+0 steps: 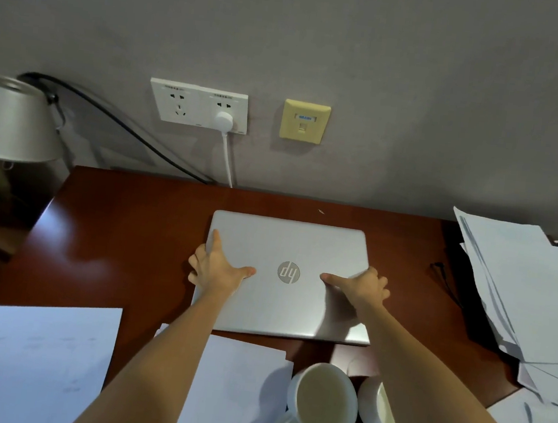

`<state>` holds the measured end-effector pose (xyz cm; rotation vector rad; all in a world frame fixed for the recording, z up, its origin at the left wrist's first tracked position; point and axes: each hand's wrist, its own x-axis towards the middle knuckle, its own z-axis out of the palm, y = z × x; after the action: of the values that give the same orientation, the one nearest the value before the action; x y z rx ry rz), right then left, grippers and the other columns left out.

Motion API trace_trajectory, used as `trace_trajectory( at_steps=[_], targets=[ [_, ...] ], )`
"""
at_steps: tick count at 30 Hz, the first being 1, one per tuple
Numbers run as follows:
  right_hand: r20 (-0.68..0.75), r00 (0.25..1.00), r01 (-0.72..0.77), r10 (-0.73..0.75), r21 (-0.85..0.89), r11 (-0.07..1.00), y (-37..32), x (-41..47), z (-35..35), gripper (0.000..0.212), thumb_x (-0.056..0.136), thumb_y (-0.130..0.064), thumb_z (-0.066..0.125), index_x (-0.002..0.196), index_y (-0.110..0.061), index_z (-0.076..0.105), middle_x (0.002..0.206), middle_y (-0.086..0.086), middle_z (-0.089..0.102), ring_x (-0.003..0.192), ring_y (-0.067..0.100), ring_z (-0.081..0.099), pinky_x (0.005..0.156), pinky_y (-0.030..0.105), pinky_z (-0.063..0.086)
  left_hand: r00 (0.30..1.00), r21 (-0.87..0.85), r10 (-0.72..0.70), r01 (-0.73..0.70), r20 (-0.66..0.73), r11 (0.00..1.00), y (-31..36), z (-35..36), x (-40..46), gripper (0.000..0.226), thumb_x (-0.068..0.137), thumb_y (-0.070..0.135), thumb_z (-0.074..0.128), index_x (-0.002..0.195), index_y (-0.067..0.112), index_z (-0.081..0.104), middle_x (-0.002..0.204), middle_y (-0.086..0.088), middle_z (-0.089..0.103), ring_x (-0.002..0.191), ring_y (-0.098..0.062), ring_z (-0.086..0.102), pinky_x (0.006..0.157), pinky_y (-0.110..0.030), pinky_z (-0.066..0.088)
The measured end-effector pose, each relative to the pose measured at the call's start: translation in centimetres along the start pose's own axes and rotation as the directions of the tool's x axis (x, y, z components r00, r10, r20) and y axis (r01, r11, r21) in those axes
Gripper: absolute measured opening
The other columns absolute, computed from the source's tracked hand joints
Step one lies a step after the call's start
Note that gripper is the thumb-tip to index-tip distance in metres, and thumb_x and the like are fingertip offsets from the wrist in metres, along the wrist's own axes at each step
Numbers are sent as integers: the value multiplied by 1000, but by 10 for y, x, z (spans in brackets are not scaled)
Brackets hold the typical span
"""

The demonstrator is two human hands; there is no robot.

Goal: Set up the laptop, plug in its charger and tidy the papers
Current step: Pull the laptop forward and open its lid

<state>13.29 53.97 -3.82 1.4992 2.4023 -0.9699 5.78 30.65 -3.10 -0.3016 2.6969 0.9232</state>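
A closed silver laptop lies flat in the middle of the dark red desk, its logo facing up. My left hand grips its left edge, thumb on the lid. My right hand grips the right edge the same way. A black charger cable end lies on the desk to the right of the laptop. White papers lie loose at the near left, under my arms and in a messy pile at the right. A white double wall socket is on the wall behind.
A white plug with a white cord fills the right socket half. A yellow network jack sits beside it. A silver lamp stands at the far left with a black cable. Two white mugs stand near the front.
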Motion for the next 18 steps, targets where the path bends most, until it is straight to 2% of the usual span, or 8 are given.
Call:
trace_trajectory(
  at_steps=[10, 14, 16, 18],
  targets=[
    [-25, 999, -41, 40, -45, 998, 5, -5, 3, 112, 52, -66, 80, 138, -10, 34, 143, 14, 33, 133, 34, 28, 103, 55, 31, 1000, -10, -17, 17, -14, 1000, 0, 4, -10, 109, 67, 38, 82, 149, 18, 13, 150, -13, 31, 136, -33, 25, 103, -53, 32],
    [18, 999, -25, 27, -141, 990, 0, -8, 1, 124, 51, -70, 78, 144, -9, 23, 149, 13, 27, 137, 33, 24, 105, 56, 29, 1000, 15, -4, 4, 4, 1000, -2, 4, -10, 112, 66, 40, 82, 150, 18, 11, 151, -12, 28, 137, -33, 24, 104, -53, 32],
    [74, 997, 52, -35, -247, 968, -8, -13, 1, 136, 49, -72, 77, 150, -15, 8, 156, 13, 15, 144, 35, 13, 108, 60, 23, 999, 34, 13, -14, 37, 999, -5, 1, -11, 114, 66, 41, 82, 150, 18, 7, 152, -12, 26, 137, -33, 22, 105, -53, 31],
    [209, 953, 291, -221, -416, 861, -15, -21, 6, 138, 49, -75, 75, 152, -26, -4, 161, 13, -8, 147, 38, -8, 108, 70, 12, 997, 46, 36, -39, 71, 998, -10, -4, -12, 114, 67, 39, 82, 150, 18, 6, 153, -11, 25, 138, -33, 22, 107, -53, 30]
  ],
)
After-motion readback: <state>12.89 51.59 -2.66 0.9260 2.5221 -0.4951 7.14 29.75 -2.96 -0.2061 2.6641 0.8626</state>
